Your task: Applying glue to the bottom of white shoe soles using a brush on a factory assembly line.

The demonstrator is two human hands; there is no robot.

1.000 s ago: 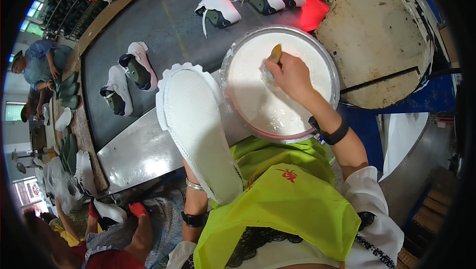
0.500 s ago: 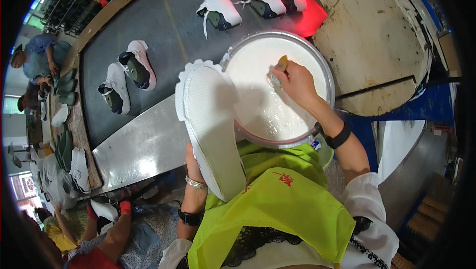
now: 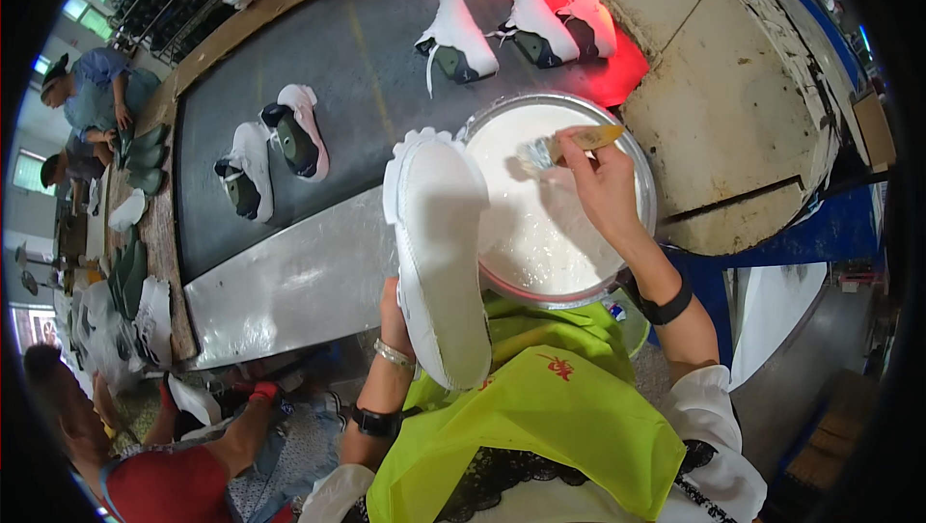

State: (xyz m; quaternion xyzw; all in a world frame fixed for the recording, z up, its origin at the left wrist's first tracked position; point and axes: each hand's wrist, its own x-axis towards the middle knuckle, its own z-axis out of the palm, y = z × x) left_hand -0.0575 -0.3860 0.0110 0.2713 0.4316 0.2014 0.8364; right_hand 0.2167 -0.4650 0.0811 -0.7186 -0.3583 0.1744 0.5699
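Note:
A long white shoe sole (image 3: 444,262) with a scalloped edge stands nearly upright in front of me. My left hand (image 3: 393,316) holds it from behind, its fingers mostly hidden by the sole. Over a round metal basin (image 3: 649,197) of white liquid (image 3: 540,233), my right hand (image 3: 608,187) grips a brush (image 3: 590,138). The brush has a yellowish wooden handle pointing right, and its whitened bristles hang above the liquid, left of my fingers. The sole's right edge overlaps the basin's left side in view.
White shoes with dark green parts stand on a dark belt: one pair (image 3: 275,151) at left, several (image 3: 540,31) at the far side, some under red light. A metal ledge (image 3: 289,277) borders the belt. Co-workers (image 3: 96,89) sit along the left; another, in red (image 3: 174,484), is at lower left.
My right hand has lifted the brush from the liquid, turning its handle to the right. The whole view has shifted, so the sole and basin appear further right and the belt lower.

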